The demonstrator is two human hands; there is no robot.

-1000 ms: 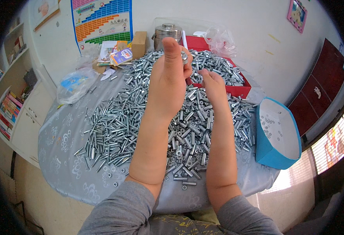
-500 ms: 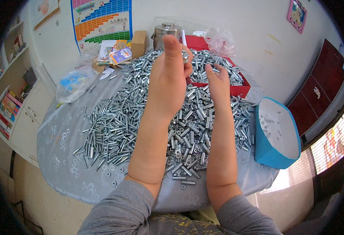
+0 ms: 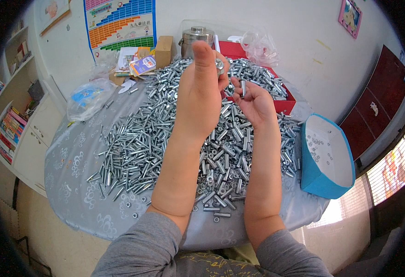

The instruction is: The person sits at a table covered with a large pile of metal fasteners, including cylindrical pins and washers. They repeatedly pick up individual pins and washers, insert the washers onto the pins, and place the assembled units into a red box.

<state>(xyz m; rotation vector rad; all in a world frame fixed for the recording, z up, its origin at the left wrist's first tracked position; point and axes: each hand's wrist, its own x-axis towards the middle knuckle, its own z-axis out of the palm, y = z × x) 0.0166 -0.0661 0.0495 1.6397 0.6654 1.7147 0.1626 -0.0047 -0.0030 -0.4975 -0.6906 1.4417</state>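
Note:
My left hand (image 3: 200, 94) is raised above the far part of the table, thumb pointing up and fingers curled. A shiny metal piece (image 3: 219, 68) shows at those fingers; its exact kind is mostly hidden. To the right and slightly lower, my right hand (image 3: 259, 105) pinches a short metal sleeve (image 3: 243, 87), held almost upright. Beneath both forearms spreads a large heap of loose metal hardware: thin bolts (image 3: 131, 154) on the left, thicker sleeves (image 3: 228, 148) in the middle. Behind my right hand, a red box (image 3: 284, 107) is filled with more sleeves.
A blue fabric bin (image 3: 324, 182) with several small washers stands at the table's right edge. At the back are a metal pot (image 3: 198, 34), a cardboard box (image 3: 164, 51), booklets (image 3: 142, 66) and a clear bag (image 3: 260, 50). Another plastic bag (image 3: 89, 99) lies at the left.
My right hand has drawn back slightly from the red box and turned, and a metal sleeve now shows between its fingers. My left hand has stayed nearly still.

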